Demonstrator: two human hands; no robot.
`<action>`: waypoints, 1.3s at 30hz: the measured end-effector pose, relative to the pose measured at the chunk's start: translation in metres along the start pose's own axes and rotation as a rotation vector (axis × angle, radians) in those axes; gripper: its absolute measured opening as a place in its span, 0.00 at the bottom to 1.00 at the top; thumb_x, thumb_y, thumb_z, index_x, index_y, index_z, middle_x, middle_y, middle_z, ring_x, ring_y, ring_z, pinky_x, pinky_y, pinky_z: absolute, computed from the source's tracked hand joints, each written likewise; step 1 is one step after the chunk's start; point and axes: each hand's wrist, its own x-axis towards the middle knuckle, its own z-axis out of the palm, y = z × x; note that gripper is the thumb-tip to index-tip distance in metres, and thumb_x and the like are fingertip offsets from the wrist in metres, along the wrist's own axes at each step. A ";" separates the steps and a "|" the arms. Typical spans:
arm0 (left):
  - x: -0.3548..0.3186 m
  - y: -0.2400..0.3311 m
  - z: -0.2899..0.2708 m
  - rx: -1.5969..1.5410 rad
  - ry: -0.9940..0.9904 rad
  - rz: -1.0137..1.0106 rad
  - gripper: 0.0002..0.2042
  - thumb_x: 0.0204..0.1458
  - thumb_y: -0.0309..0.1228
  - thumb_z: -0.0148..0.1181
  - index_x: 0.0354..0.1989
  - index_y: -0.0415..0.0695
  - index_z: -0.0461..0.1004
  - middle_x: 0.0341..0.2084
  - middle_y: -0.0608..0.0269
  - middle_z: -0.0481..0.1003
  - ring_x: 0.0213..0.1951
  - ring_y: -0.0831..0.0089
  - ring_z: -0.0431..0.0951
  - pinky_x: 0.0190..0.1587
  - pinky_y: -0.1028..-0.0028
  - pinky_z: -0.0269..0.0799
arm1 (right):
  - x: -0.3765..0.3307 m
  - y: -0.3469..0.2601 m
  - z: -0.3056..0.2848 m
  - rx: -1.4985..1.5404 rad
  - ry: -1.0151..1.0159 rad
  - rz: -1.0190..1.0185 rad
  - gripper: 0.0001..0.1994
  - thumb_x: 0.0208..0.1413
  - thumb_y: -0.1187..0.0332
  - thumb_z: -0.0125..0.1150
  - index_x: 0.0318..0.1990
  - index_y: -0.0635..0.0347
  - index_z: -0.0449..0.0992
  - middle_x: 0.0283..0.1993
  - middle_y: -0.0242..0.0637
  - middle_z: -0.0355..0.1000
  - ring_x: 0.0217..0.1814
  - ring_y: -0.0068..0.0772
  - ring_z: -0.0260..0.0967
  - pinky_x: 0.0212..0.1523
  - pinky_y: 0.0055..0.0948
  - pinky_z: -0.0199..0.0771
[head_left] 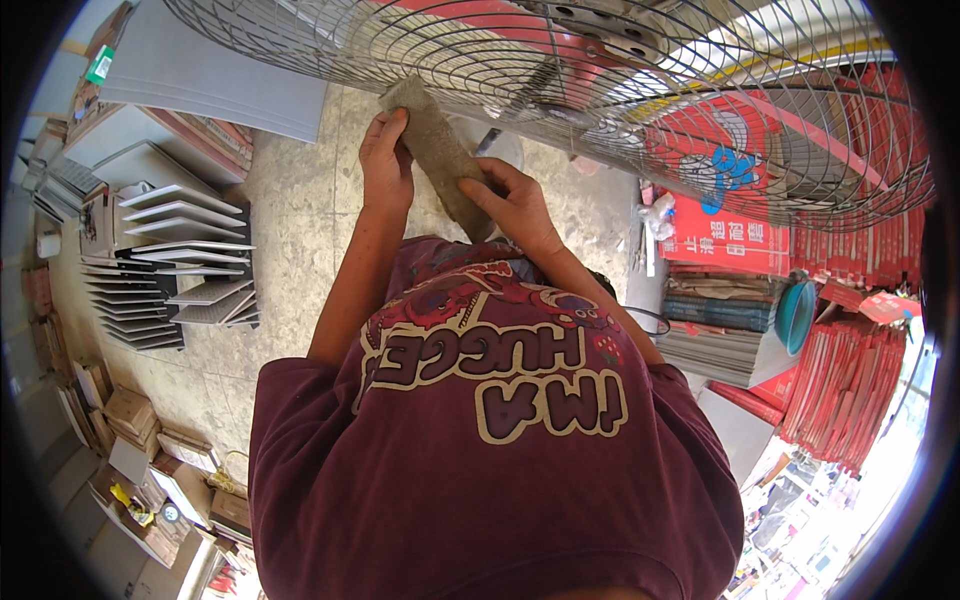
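Observation:
Both of my hands hold a long, flat, grey-brown strip (436, 146) with a rough, dusty face and an uneven lower end. I cannot make out its material. It slants from upper left to lower right in front of my body. My left hand (388, 155) grips the strip near its upper end, thumb on the face. Lower down, my right hand (514, 204) pinches its right edge, thumb on top and fingers partly hidden behind it. A large wire fan cage (600, 115) lies just beyond the strip.
White sample boards stand in a black rack (185, 255) at left, below a big grey panel (215, 70). Red cartons (840, 395) stack up at right, beside a teal round object (795, 316). Brown boxes (130, 410) line the lower left. The floor (290, 230) is pale and stained.

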 end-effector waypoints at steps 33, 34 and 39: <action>0.011 0.008 -0.001 0.028 -0.063 -0.063 0.13 0.53 0.32 0.52 0.45 0.41 0.70 0.41 0.64 0.72 0.45 0.72 0.70 0.49 0.71 0.64 | 0.007 -0.002 0.001 -0.002 0.018 -0.014 0.13 0.51 0.69 0.61 0.42 0.65 0.72 0.31 0.33 0.73 0.32 0.17 0.66 0.33 0.18 0.67; 0.011 0.005 -0.003 0.041 -0.029 -0.092 0.12 0.53 0.32 0.53 0.43 0.40 0.70 0.39 0.64 0.73 0.43 0.72 0.71 0.47 0.71 0.65 | 0.007 0.000 0.001 -0.014 0.024 -0.005 0.13 0.50 0.69 0.61 0.42 0.65 0.72 0.31 0.33 0.73 0.32 0.17 0.66 0.33 0.19 0.67; 0.009 -0.005 -0.006 0.102 0.066 -0.193 0.11 0.52 0.34 0.55 0.39 0.39 0.71 0.34 0.62 0.74 0.37 0.72 0.74 0.42 0.71 0.70 | 0.007 0.014 -0.003 -0.032 0.032 0.043 0.13 0.50 0.68 0.62 0.41 0.65 0.73 0.30 0.34 0.73 0.31 0.17 0.66 0.32 0.19 0.68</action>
